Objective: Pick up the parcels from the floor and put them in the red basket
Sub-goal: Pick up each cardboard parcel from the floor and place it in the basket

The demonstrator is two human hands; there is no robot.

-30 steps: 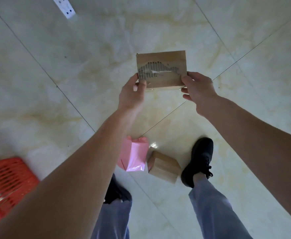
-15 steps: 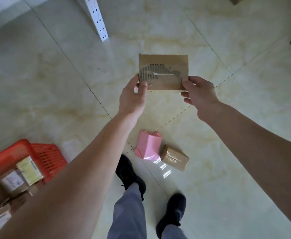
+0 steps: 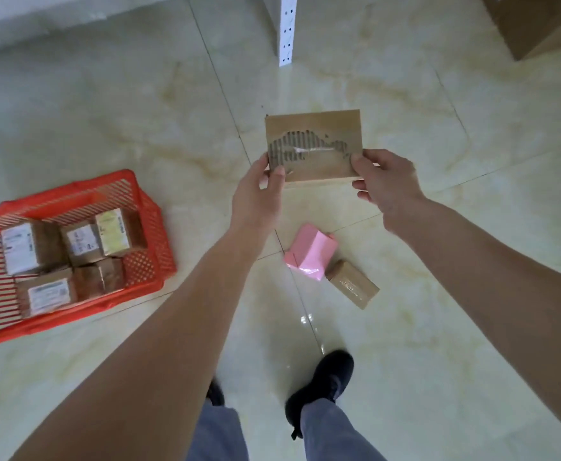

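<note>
Shoes (image 3: 320,382) planted on the pale tiled floor (image 3: 438,327), grey trouser legs below them at the bottom edge. Just ahead of the feet, two parcels lie on the floor: a pink parcel (image 3: 309,252) and, touching its right side, a small brown taped box (image 3: 353,283). Off to the left sits the red basket (image 3: 146,241), five labelled boxes (image 3: 83,242) packed inside it. Up in the air, above the floor parcels, both arms reach forward: the left hand (image 3: 255,191) pinches the lower left corner of a flat cardboard parcel (image 3: 315,144) between thumb and fingers, the right hand (image 3: 385,181) pinches the lower right corner, its torn face towards the camera. Farther back stand a white perforated post (image 3: 287,28) and a brown carton (image 3: 531,21) at the top right.
</note>
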